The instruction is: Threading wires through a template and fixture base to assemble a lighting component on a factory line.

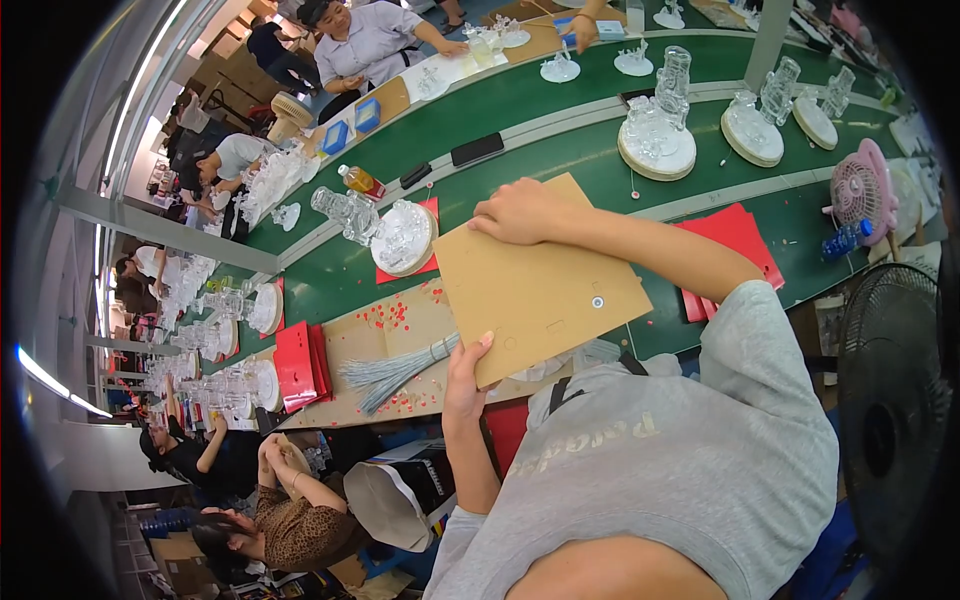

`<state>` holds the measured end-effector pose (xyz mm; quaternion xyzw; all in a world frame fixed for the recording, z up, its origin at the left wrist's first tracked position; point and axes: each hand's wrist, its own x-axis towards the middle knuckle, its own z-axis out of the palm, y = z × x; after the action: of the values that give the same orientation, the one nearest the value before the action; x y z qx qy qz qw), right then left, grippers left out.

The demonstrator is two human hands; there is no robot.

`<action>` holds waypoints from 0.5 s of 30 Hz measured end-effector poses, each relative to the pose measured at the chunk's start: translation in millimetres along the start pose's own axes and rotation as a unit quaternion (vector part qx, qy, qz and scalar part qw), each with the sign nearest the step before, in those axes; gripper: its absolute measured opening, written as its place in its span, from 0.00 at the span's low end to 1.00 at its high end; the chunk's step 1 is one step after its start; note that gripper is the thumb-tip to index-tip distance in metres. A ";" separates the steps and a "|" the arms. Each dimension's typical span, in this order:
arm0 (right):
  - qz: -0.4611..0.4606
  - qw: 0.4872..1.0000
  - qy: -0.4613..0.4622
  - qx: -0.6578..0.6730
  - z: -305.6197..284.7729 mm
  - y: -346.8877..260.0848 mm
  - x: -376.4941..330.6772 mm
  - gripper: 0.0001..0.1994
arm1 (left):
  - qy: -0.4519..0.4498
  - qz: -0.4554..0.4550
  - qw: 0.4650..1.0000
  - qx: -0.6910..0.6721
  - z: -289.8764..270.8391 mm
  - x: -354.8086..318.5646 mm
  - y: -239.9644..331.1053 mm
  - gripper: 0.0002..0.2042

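A square tan fibreboard panel (545, 290) is held up, tilted, in front of my chest. It has small outlined marks on its face and a round whitish fitting near one corner. At the panel's lower left edge, my left hand (467, 375) is closed, thumb on the face and fingers behind. My right hand (525, 212) reaches across the panel and grips its upper edge with bent fingers; the fingertips are partly hidden. Just left of the panel, a clear plastic figure on a round base (403, 238) rests on a red sheet.
A bundle of grey wires (400, 372) lies on brown cardboard (350, 340) scattered with red bits. Red sheets (302, 368) are stacked left, others (735, 245) right. More clear figures (657, 140) stand along the green bench (560, 150). A pink fan (862, 190) is at right. Co-workers sit nearby.
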<state>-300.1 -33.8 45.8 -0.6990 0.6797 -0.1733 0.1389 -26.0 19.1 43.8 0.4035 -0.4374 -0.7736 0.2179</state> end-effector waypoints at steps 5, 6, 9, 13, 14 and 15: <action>-0.025 0.989 0.070 -0.126 10.1 -18.4 -8.5 0.23 | 0.023 0.020 0.996 0.084 1.2 -2.1 11.1 0.18; -0.024 0.989 0.074 -0.128 10.7 -19.0 -8.7 0.23 | 0.012 -0.005 0.996 0.087 -2.3 -0.9 14.3 0.24; -0.004 0.990 0.118 -0.080 14.8 -14.8 -8.2 0.18 | -0.012 -0.014 0.995 0.102 -12.9 5.1 12.6 0.31; -0.185 0.944 0.242 -0.124 20.8 -2.1 -6.4 0.12 | -0.010 -0.032 0.992 0.121 -19.5 13.4 9.4 0.31; -0.149 0.961 0.216 -0.084 27.3 5.6 -4.8 0.11 | 0.001 -0.030 0.991 0.130 -14.1 15.0 9.2 0.31; -0.109 0.974 0.194 -0.043 34.1 12.1 -1.9 0.11 | 0.009 -0.027 0.990 0.139 -10.0 15.7 9.7 0.31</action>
<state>-296.4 -33.7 9.8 -0.7275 0.6199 -0.2903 -0.0460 -27.0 -1.8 42.4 0.4488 -0.5277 -0.7070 0.1422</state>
